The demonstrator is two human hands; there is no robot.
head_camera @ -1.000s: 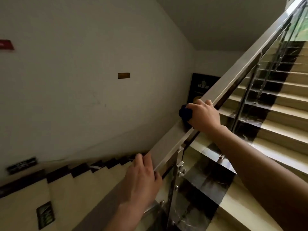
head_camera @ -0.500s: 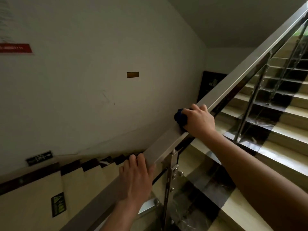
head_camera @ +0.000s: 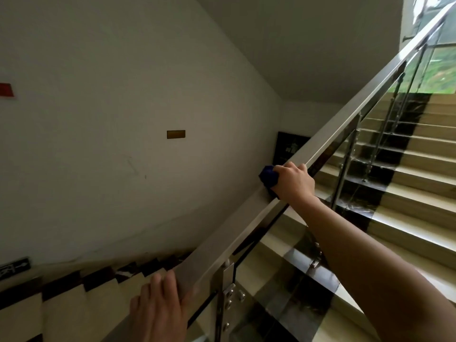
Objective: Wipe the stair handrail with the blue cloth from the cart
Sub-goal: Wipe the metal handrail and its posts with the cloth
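Observation:
A flat steel handrail [head_camera: 340, 124] runs diagonally from the lower left up to the top right, above glass panels. My right hand [head_camera: 293, 182] is closed around a bunched dark blue cloth [head_camera: 268, 177] and presses it onto the rail near the middle of the frame. Only the cloth's left part shows past my fingers. Lower down, my left hand [head_camera: 160, 309] lies over the rail with its fingers wrapped on the rail's left edge.
A steel post with bolts [head_camera: 227, 299] holds the glass panel [head_camera: 296, 280] under the rail. Beige and black steps [head_camera: 407, 193] climb to the right toward a window [head_camera: 441, 65]; more steps [head_camera: 98, 287] descend at the lower left. A white wall [head_camera: 111, 119] stands to the left.
The view has tilted up and shifted, and the window now shows. My right hand stays on the rail with the cloth. My left hand sits lower in the frame.

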